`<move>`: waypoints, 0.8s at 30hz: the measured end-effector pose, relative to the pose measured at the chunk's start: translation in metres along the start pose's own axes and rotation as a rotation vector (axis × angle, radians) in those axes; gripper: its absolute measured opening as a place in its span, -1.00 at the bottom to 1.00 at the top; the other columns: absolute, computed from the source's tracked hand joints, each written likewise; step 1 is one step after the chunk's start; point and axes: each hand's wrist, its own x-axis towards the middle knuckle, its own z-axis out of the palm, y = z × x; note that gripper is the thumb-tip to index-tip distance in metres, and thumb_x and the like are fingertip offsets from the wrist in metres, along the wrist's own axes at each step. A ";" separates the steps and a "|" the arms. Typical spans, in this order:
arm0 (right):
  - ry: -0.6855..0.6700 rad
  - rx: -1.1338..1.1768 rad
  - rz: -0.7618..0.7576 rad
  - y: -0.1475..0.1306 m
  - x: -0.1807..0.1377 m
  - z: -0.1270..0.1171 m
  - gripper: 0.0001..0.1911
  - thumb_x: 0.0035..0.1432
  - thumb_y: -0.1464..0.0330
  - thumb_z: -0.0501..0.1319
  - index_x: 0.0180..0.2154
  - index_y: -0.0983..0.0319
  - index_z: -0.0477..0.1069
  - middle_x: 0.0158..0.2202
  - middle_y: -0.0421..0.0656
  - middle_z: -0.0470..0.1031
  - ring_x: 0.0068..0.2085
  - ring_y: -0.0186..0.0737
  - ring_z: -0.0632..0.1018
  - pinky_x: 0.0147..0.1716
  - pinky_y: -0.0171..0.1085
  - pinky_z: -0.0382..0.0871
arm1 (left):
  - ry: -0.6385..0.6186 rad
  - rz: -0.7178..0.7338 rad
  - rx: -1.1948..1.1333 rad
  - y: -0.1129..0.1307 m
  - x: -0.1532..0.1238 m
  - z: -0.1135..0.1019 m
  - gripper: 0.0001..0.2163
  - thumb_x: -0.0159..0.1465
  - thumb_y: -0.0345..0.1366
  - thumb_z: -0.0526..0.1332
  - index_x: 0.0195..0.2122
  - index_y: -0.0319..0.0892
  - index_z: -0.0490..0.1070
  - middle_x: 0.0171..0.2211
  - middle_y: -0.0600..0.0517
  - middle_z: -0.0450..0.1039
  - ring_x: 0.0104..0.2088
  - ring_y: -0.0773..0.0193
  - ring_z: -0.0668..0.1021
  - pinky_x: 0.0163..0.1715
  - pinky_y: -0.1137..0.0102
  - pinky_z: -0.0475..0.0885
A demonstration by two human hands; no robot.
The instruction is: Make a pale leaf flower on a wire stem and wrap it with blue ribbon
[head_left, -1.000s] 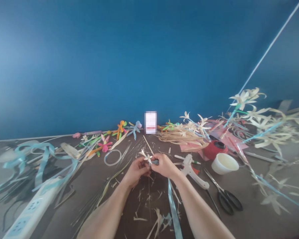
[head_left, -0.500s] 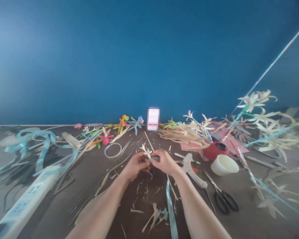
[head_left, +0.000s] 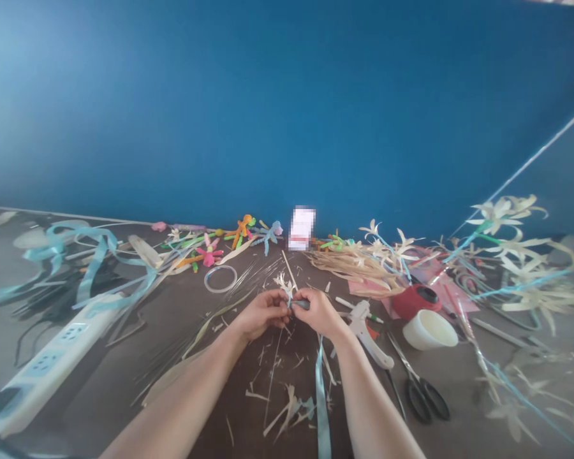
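My left hand (head_left: 262, 312) and my right hand (head_left: 318, 310) meet over the middle of the dark table, fingers pinched together. Between them they hold a small cream paper flower (head_left: 283, 282) on a thin wire stem (head_left: 273, 370) that runs back towards me. A light blue ribbon (head_left: 320, 408) comes out from under my right hand and trails down to the near edge. Straw-coloured scraps (head_left: 287, 408) lie scattered between my forearms.
A white glue gun (head_left: 369, 331), black scissors (head_left: 418, 389), a white cup (head_left: 429, 329) and a red tape roll (head_left: 415, 301) lie to the right. Finished cream flowers (head_left: 511, 255) fill the far right. A white power strip (head_left: 52, 363) and blue ribbon loops (head_left: 86, 268) lie left.
The view has tilted and shifted slightly. Both hands stay pinched on the flower and have turned it a little; nothing was let go.
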 end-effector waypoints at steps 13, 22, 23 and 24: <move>-0.045 0.121 0.066 -0.001 -0.001 -0.002 -0.83 0.00 0.34 0.13 -0.49 0.30 0.43 -0.55 -0.24 0.42 -0.49 -0.36 0.37 -0.45 -0.40 0.20 | -0.016 -0.002 -0.011 -0.001 0.000 -0.002 -0.72 -0.01 -0.39 0.30 -0.25 -0.23 0.34 -0.49 0.07 0.37 -0.57 0.44 0.45 -0.62 0.57 0.39; -0.017 0.206 0.159 -0.001 -0.002 0.005 -0.86 -0.08 0.35 0.19 -0.51 0.30 0.44 -0.57 -0.27 0.41 -0.50 -0.37 0.36 -0.44 -0.40 0.20 | 0.028 0.043 0.021 -0.003 0.001 0.001 -0.72 -0.05 -0.39 0.31 -0.29 -0.24 0.33 -0.55 0.11 0.36 -0.59 0.41 0.46 -0.63 0.54 0.37; -0.010 0.219 0.172 -0.001 -0.002 0.006 -0.86 -0.08 0.35 0.19 -0.51 0.30 0.44 -0.57 -0.27 0.41 -0.50 -0.37 0.36 -0.45 -0.40 0.19 | 0.046 0.055 0.036 -0.003 0.001 0.002 -0.72 -0.05 -0.38 0.31 -0.29 -0.24 0.34 -0.55 0.11 0.36 -0.60 0.41 0.45 -0.63 0.54 0.37; 0.000 0.233 0.185 -0.002 -0.002 0.007 -0.86 -0.09 0.35 0.19 -0.51 0.30 0.44 -0.57 -0.27 0.41 -0.51 -0.38 0.36 -0.46 -0.40 0.19 | 0.067 0.066 0.056 -0.003 0.001 0.003 -0.73 -0.04 -0.38 0.31 -0.29 -0.24 0.34 -0.55 0.11 0.36 -0.60 0.41 0.45 -0.62 0.53 0.38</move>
